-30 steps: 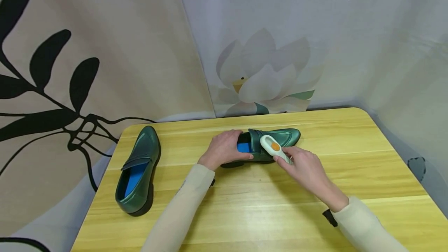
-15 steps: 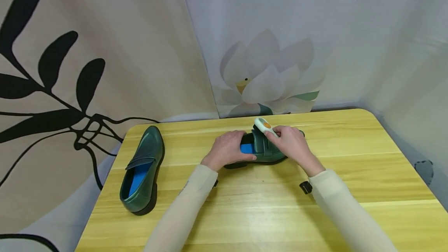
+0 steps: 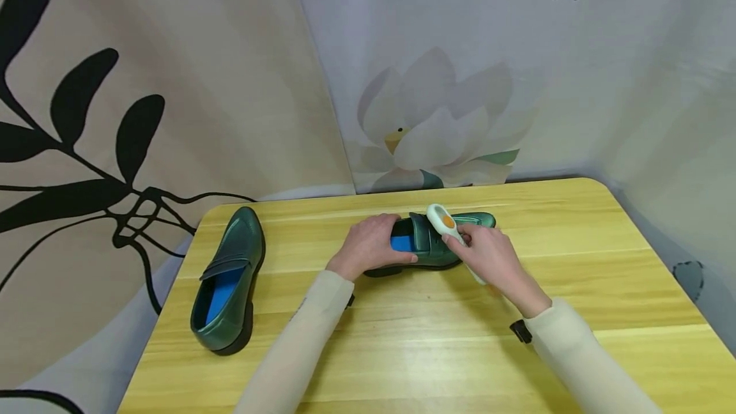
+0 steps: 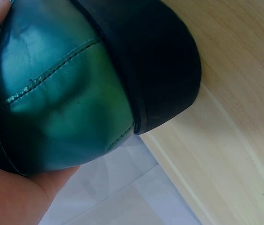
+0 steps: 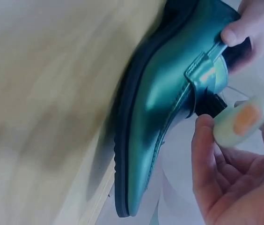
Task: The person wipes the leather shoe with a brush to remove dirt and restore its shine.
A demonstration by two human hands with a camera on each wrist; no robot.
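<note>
A green loafer (image 3: 428,245) with a blue insole lies on the table, toe pointing right. My left hand (image 3: 368,245) grips it round the heel opening, thumb on the near side. In the left wrist view the loafer's heel end (image 4: 66,93) fills the upper left, with part of that hand (image 4: 19,197) along its edge. My right hand (image 3: 489,254) pinches a white brush (image 3: 441,218) with an orange patch over the loafer's upper. Dark bristles (image 5: 211,105) meet the shoe near its strap in the right wrist view. The matching green loafer (image 3: 230,280) stands at the left, untouched.
The yellow wooden table (image 3: 414,350) has a rounded far edge close to a hanging cloth (image 3: 230,82) printed with dark leaves and a pale flower. Light sleeves cover both forearms, with a dark strap (image 3: 521,331) at the right wrist.
My right hand moved the brush up to the far side of the loafer's strap, then back down toward the near side. The left hand keeps its grip on the heel.
</note>
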